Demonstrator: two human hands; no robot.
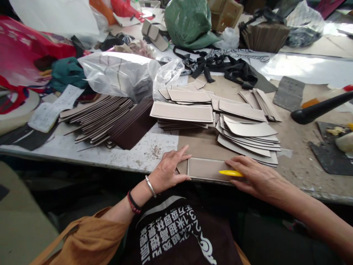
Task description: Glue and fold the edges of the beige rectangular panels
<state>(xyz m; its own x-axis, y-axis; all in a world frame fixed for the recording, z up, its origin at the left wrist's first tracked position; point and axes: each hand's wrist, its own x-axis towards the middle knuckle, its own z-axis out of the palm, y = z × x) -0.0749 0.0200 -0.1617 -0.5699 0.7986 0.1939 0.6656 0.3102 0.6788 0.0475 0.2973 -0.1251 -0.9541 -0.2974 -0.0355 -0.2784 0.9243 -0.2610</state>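
Observation:
A flat beige rectangular panel (pixel 206 168) with a pale border lies at the table's front edge. My left hand (pixel 172 167) grips its left end, thumb on the near side and fingers on the far side. At the other end, my right hand (pixel 245 173) pinches the panel's edges and also holds a yellow pointed tool (pixel 230 173) whose tip lies over the panel. Behind the panel are stacked beige pieces (pixel 183 111), and more curved ones (pixel 249 129) sit to the right. Fanned dark-edged strips (pixel 102 114) lie at the left.
Clear plastic bags (pixel 118 71), black straps (pixel 220 66) and a green bag (pixel 189 22) lie farther back. At the right are a black handle (pixel 320 110), a grey piece (pixel 289 92) and a dark mat (pixel 331 158). Papers (pixel 44 117) rest at the left.

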